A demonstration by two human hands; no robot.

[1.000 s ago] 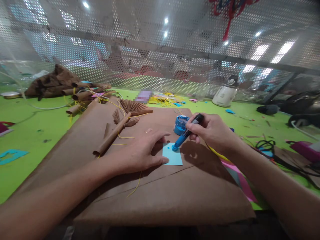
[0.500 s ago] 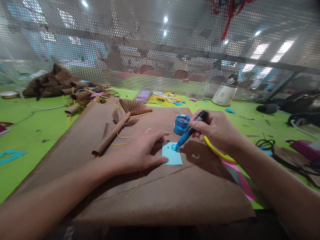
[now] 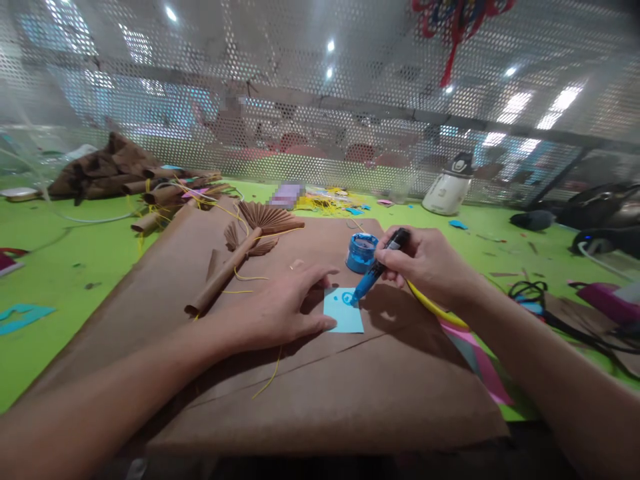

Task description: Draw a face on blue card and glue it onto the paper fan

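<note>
Right hand point(image 3: 425, 261): marker point(image 3: 373, 273) is gripped, tip apparently on paper point(image 3: 343, 320).
Left hand point(image 3: 287, 303): half-open, paper touched by thumb.
Jar point(image 3: 360, 261): beside right hand.

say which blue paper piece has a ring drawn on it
The square piece on the brown paper, left hand at its edge; the other blue scraps show none.

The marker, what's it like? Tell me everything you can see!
The marker is slim, straight and plastic-looking, black above with pale markings, and blue, apparently paint-smeared, below. The right hand grips it at a slant, its blue end down at the light-blue paper square, near a blue paint jar. Whether the tip touches the paper, I can't tell.
</note>
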